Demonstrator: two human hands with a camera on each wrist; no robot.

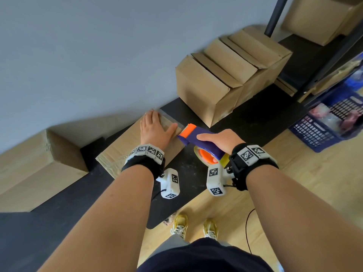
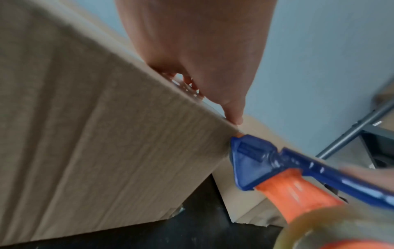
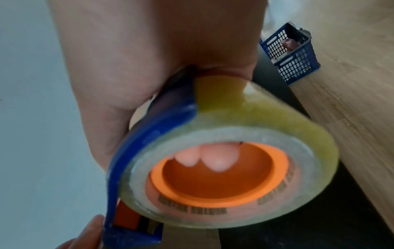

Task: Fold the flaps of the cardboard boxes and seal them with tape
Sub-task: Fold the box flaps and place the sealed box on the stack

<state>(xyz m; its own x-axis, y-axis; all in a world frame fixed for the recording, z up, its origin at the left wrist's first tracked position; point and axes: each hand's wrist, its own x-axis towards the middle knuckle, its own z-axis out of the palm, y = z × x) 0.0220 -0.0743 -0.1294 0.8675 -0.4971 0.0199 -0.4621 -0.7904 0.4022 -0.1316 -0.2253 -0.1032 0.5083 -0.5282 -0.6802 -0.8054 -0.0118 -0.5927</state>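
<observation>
Cardboard fills the head view: the box [image 1: 141, 146] is lying on the black bench [image 1: 196, 177], its long axis running from near-left toward the far wall. The left hand [image 1: 155, 130] is pressing flat, fingers spread, on the taped seam. The right hand [image 1: 218, 140] is gripping the tape dispenser [image 1: 198, 138], blade pointing at the box edge.

From the left wrist, the dispenser nose is touching the corner.

From the right wrist, fingers [image 3: 215, 161] are curling through the roll [image 3: 255, 134].

Sealing seems nearly finished; next likely calls for cutting the strip.
</observation>
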